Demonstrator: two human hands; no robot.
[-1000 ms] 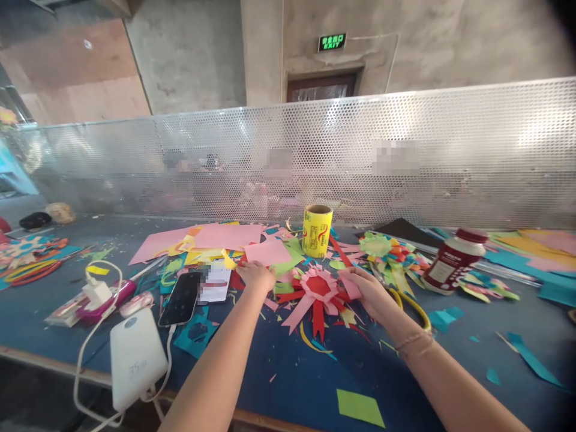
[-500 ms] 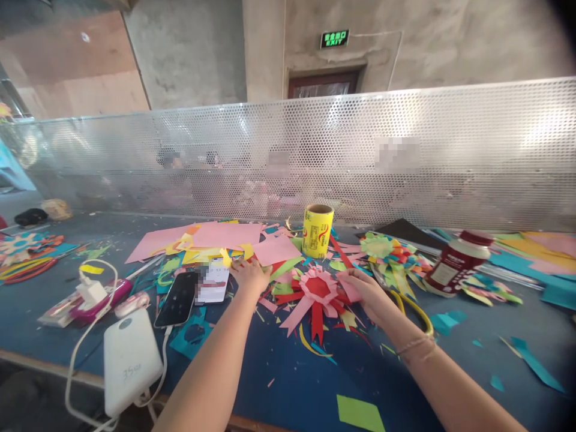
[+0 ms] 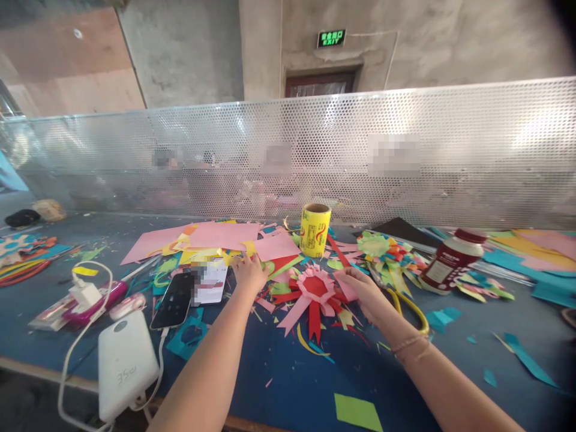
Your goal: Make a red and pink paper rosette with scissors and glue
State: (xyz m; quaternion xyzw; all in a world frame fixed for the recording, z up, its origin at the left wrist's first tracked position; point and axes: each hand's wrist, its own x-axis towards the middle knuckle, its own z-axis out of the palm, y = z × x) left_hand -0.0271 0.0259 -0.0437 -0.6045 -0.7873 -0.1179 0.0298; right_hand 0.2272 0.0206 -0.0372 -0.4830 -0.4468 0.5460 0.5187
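Note:
My left hand (image 3: 250, 273) reaches over paper scraps with its fingers spread, close to a pink paper sheet (image 3: 276, 246) and some yellow scraps. To its left lie a white-screened phone (image 3: 213, 285) and a black phone (image 3: 173, 300). My right hand (image 3: 362, 291) pinches a small piece of pink paper (image 3: 345, 285). Between the hands rests a paper rosette (image 3: 317, 288) in pink and red, with forked tails pointing toward me. A red paper strip (image 3: 338, 251) runs from near my right fingers toward a yellow tape roll (image 3: 315, 231). Yellow-handled scissors (image 3: 420, 312) lie partly behind my right wrist.
A white power bank (image 3: 127, 366) with cables sits at the left front edge. A maroon bottle (image 3: 454, 261) stands tilted in view at right, beside colourful paper flowers (image 3: 391, 252). A green paper piece (image 3: 357, 411) lies in front. A perforated metal screen (image 3: 288, 162) borders the table's back.
My left hand has lifted slightly and its fingers have spread over the yellow scraps. My right hand keeps the pink paper. The whole view has shifted a little.

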